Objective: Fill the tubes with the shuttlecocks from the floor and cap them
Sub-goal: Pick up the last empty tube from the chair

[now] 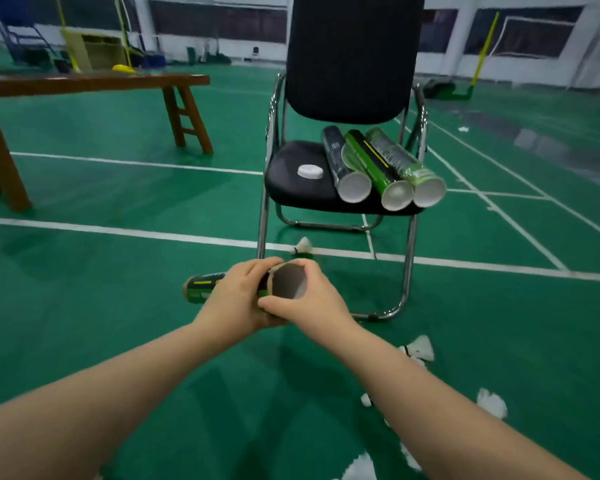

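— Where's the tube?
— The green-and-black cardboard tube (205, 285) is held level above the green court floor (118, 271), just in front of the black padded chair with a chrome frame (352, 64). Its open mouth faces the camera and the other end points left
— And the hands?
— The left hand (241, 299) is wrapped round the barrel close to the mouth. The right hand (312, 299) is clamped on the rim, fingers over the top and thumb at the lower edge
— Anything inside it?
— The bore looks dark; I cannot tell
— The cap?
— A white round plastic cap (310, 171) lies flat on the chair seat, just left of three more cardboard tubes (371, 164), one black and two green. They lie side by side, touching, with their white open mouths at the seat's front edge
— Shuttlecocks?
— White feather shuttlecocks (420, 348) lie scattered on the floor at lower right, some partly behind the right forearm. One more shuttlecock (303, 247) sits by the white line under the chair's front. A brown wooden bench (84, 83) stands well apart at the left
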`<action>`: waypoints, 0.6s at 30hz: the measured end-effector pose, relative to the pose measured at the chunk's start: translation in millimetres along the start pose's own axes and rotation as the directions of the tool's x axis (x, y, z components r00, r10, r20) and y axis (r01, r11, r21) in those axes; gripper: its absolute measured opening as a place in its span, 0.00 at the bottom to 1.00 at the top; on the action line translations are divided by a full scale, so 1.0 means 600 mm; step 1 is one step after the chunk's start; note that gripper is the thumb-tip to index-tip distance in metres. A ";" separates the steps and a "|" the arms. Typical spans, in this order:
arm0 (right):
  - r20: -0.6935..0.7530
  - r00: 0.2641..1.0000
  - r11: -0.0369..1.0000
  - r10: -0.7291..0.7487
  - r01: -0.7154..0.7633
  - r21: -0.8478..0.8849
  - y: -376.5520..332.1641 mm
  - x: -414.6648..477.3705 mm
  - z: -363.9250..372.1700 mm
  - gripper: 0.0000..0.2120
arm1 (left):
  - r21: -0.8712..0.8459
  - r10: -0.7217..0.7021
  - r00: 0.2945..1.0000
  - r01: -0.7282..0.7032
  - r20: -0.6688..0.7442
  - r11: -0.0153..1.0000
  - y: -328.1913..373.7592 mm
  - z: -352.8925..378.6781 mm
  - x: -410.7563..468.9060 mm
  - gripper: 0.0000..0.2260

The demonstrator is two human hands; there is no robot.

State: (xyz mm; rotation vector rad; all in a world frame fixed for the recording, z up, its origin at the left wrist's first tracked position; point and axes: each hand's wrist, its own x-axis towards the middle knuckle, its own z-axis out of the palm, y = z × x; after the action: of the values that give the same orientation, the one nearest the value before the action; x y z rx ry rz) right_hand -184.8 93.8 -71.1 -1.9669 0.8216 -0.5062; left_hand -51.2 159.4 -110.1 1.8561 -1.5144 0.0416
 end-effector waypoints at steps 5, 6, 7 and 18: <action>0.031 0.999 0.998 0.034 -0.036 0.052 0.071 0.022 0.007 0.34 | 0.009 -0.084 0.992 0.084 0.093 0.996 -0.034 0.056 0.000 0.33; 0.042 0.998 0.997 0.052 -0.054 0.055 0.086 0.028 0.007 0.34 | 0.018 -0.095 0.989 0.094 0.112 0.995 -0.037 0.070 0.000 0.33; 0.057 0.996 0.996 0.071 -0.075 0.056 0.102 0.033 0.007 0.34 | 0.029 -0.110 0.985 0.107 0.130 0.994 -0.040 0.084 0.001 0.32; 0.101 0.965 0.953 0.243 -0.257 0.161 0.266 0.063 -0.012 0.34 | 0.076 -0.138 0.955 0.123 0.263 0.990 -0.046 0.250 0.015 0.32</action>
State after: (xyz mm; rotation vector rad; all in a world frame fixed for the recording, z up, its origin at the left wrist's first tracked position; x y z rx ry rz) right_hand -218.3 4.8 -205.1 -1.6835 0.9294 -0.3344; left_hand -85.5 71.3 -229.9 2.0707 -1.5782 -0.2387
